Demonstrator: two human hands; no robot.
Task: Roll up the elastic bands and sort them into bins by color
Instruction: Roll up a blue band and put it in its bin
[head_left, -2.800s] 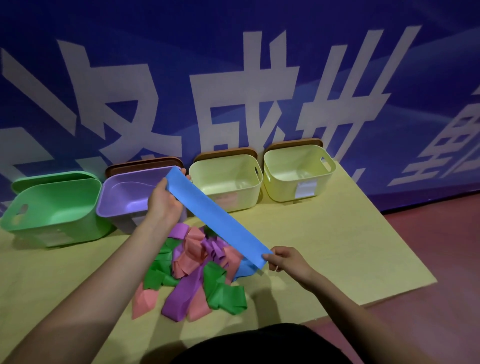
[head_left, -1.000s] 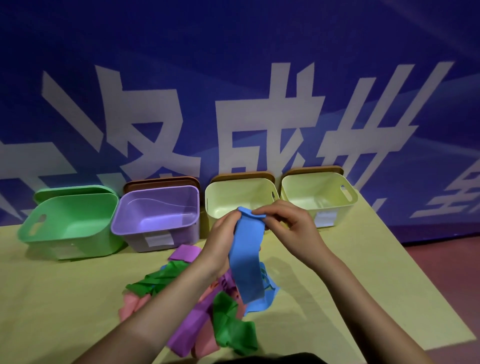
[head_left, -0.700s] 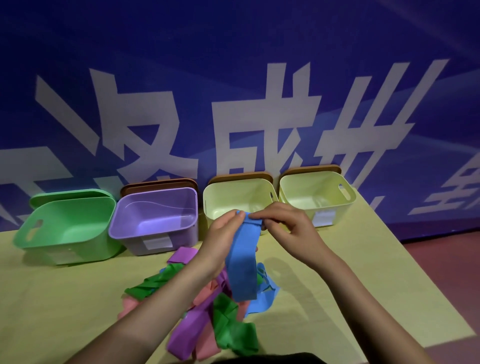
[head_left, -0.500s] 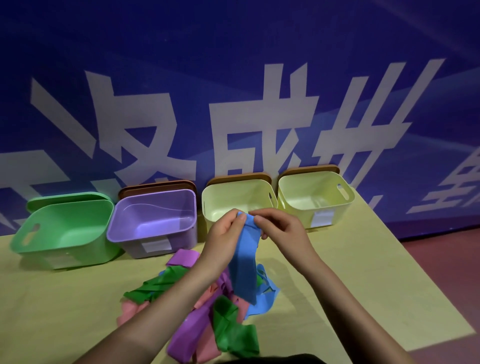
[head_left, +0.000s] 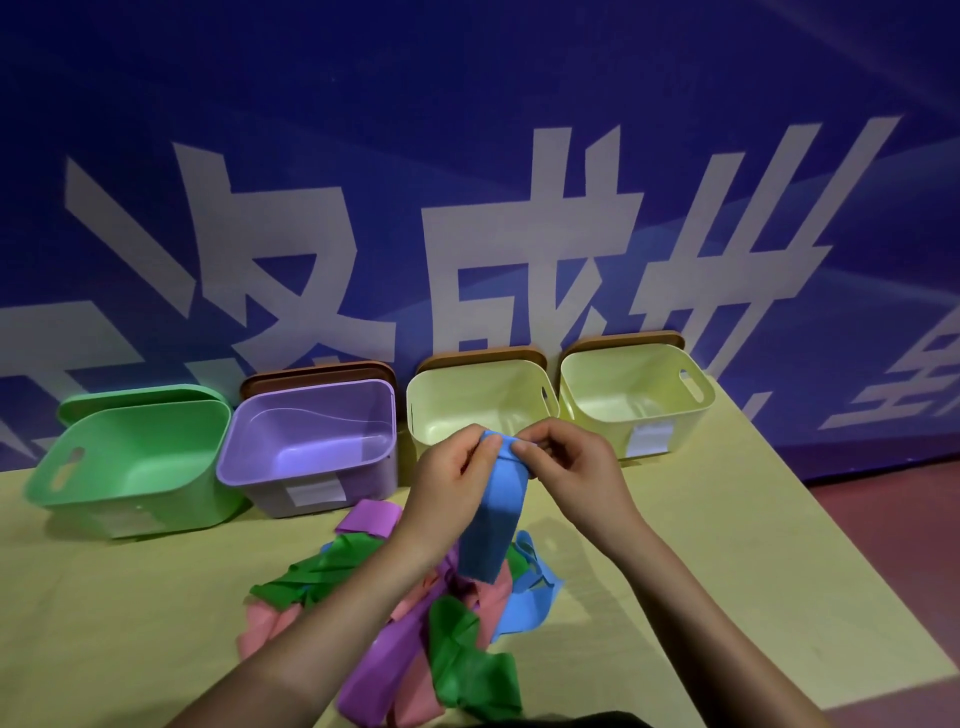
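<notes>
A blue elastic band (head_left: 493, 514) hangs down from both my hands above the table. My left hand (head_left: 452, 478) and my right hand (head_left: 566, 467) pinch its top end, which is curled over between the fingertips. Below lies a loose pile of bands (head_left: 415, 623) in green, pink, purple and blue. Along the back stand a green bin (head_left: 130, 462), a purple bin (head_left: 311, 441) and two pale yellow bins (head_left: 478, 405) (head_left: 634, 389); no bands show inside them.
The yellow table (head_left: 727, 571) ends at the right, where red floor (head_left: 909, 519) begins. Brown lids (head_left: 317, 371) lean behind the bins against a blue banner wall with white characters.
The band went from stretched flat between my hands to hanging with both hands together at its top end. Over the last second its top end curled over a little more.
</notes>
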